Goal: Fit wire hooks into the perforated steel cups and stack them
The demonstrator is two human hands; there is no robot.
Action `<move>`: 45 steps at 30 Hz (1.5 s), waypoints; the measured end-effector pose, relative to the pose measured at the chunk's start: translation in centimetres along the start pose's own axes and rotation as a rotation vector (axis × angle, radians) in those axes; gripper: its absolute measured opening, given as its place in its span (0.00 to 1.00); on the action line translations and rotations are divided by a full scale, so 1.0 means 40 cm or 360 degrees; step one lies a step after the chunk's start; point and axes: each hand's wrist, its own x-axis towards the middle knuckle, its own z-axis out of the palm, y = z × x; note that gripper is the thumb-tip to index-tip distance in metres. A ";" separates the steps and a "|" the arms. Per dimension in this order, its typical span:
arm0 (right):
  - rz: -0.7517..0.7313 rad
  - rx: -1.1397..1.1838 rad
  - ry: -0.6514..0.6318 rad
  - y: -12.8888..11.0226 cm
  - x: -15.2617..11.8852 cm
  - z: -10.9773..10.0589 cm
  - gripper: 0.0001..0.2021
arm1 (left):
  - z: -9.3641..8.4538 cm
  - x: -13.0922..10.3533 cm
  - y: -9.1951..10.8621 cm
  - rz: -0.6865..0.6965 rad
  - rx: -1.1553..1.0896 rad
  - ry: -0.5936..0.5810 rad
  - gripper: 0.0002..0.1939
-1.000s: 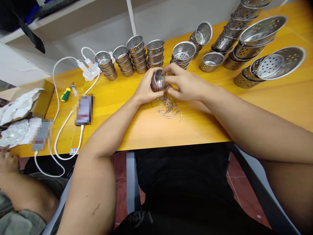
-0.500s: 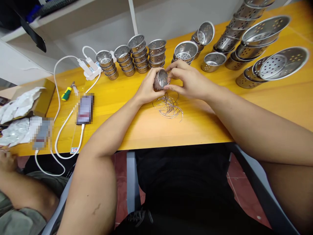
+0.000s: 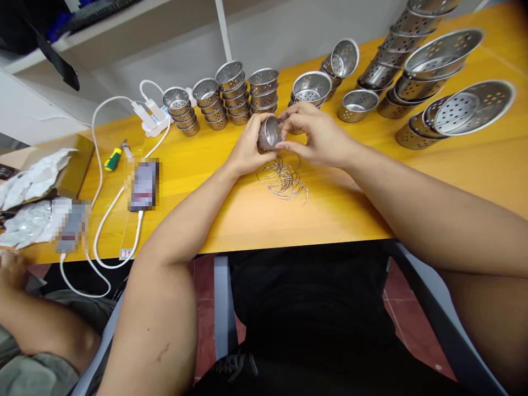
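While left grip (image 3: 246, 147) wraps perforated silver metal cup (image 3: 269, 136), beyond curved silver wires (image 3: 284, 183), I see right grip (image 3: 315, 135), half-curled, at cup's right edge; whether pinching anything, cannot tell.

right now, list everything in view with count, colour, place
Wooden table: 1, yellow, centre
Perforated metal cup: 1, silver, in left grip
Curved wires: uncounted, silver, below that cup
Perforated cup stacks: 9, silver, back and right
Single cup: 1, silver, among the stacks
Phones: 2, dark and grey, left
Cables: several, white, left
Power strip: 1, white, back left
Hand tool: 1, yellow and green, left
Cardboard box: 1, brown, left end
Plastic packaging: uncounted, white, beside box
Shelf: 1, white, top left
Floor tiles: several, red, bottom
Chair parts: several, grey, bottom
Another person's hand: 1, bare, left edge
Left grip: 1, bare, around the cup
Right grip: 1, bare, at cup rim
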 end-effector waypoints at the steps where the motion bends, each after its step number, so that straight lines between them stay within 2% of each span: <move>1: -0.0009 0.0018 -0.0001 0.002 0.001 -0.002 0.27 | 0.002 0.000 0.000 -0.0011 -0.0006 -0.0007 0.56; 10: -0.0043 0.0253 0.0080 0.008 0.008 0.008 0.25 | 0.000 0.002 0.015 -0.0057 0.0009 0.0049 0.56; 15: -0.0058 0.0564 -0.0081 -0.006 0.003 -0.002 0.27 | -0.001 -0.011 -0.008 -0.0164 0.0009 0.0085 0.56; 19: -0.0170 0.0352 -0.0256 -0.014 -0.010 -0.011 0.27 | -0.008 -0.020 -0.063 -0.0342 0.0080 0.0237 0.53; 22: -0.0258 0.0143 -0.0368 -0.007 -0.017 -0.009 0.24 | -0.014 -0.020 -0.083 -0.0480 0.0113 0.0356 0.54; 28: -0.0290 -0.0077 -0.0305 0.000 -0.024 -0.003 0.18 | -0.017 -0.016 -0.051 -0.0558 0.0095 0.0420 0.56; 31: -0.0214 -0.0072 -0.0251 -0.007 -0.027 -0.003 0.17 | -0.021 -0.013 -0.040 -0.0587 0.0117 0.0442 0.56; 33: -0.0142 -0.0053 -0.0157 -0.009 -0.029 -0.001 0.21 | -0.023 -0.011 -0.038 -0.0584 0.0135 0.0435 0.55; 36: -0.0067 -0.0027 0.0012 -0.007 -0.029 0.005 0.33 | -0.018 -0.007 -0.032 -0.0497 0.0156 0.0409 0.55; 41: -0.0035 0.0025 0.0197 -0.006 -0.019 0.017 0.53 | 0.001 0.000 0.024 -0.0255 0.0107 0.0291 0.63; 45: 0.0009 0.0044 0.0146 -0.029 -0.010 0.013 0.54 | -0.002 0.007 0.073 -0.0116 0.0160 0.0145 0.62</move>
